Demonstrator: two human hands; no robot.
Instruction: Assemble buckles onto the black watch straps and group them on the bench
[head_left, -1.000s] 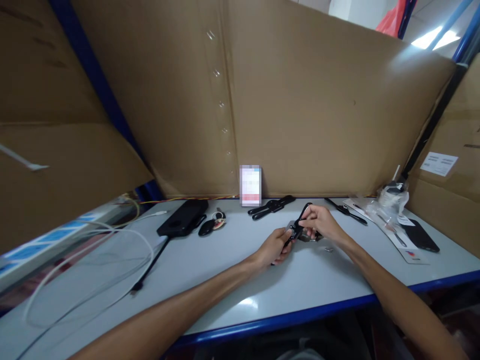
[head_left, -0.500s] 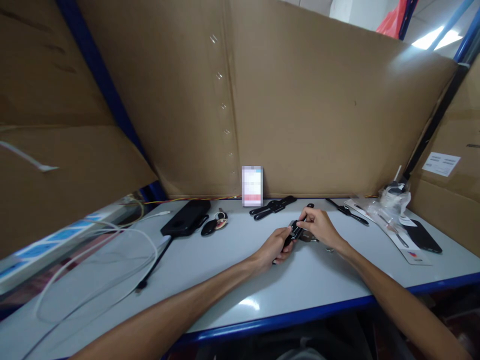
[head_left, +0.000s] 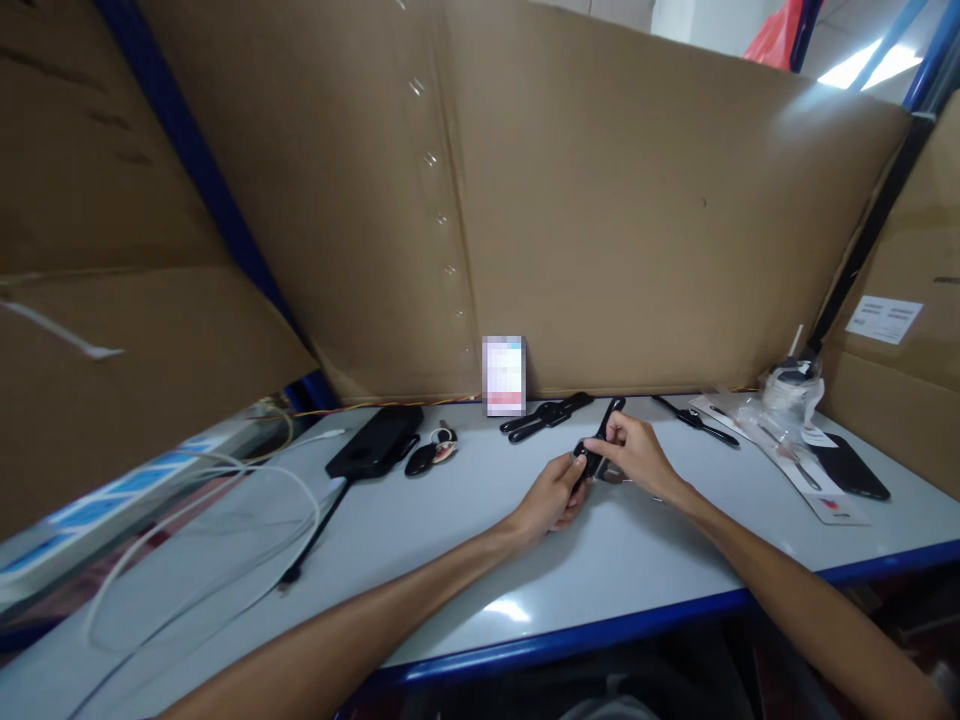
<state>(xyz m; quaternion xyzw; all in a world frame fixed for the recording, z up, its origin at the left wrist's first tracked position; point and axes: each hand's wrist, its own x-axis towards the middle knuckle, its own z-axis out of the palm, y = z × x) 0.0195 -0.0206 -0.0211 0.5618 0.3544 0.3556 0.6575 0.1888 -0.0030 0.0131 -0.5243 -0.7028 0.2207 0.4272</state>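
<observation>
My left hand (head_left: 556,492) is closed around the lower part of a black, strap-like thing (head_left: 616,407) with a wider block in its middle, much like a wristwatch. It is held tilted above the table, its far end pointing up and away. My right hand (head_left: 634,450) pinches at the middle block from the right, fingertips close to my left thumb. The fingers hide most of the block. Under my right hand lies a small dark thing (head_left: 613,474), partly covered. Beyond the hands lie similar black strap-like pieces (head_left: 551,412), crossed over each other.
A lit phone (head_left: 504,375) leans on the cardboard wall (head_left: 600,200). Left are a black power-bank-like box (head_left: 375,440), keys with a fob (head_left: 421,458), white cables (head_left: 300,490) and a power strip (head_left: 120,490). Right are another black strap-like piece (head_left: 697,420), a packaging card (head_left: 832,508) and a dark phone (head_left: 855,467).
The held thing has turned slightly, its far end showing higher. My right fingers have shifted a little left over the middle block. The view has moved slightly.
</observation>
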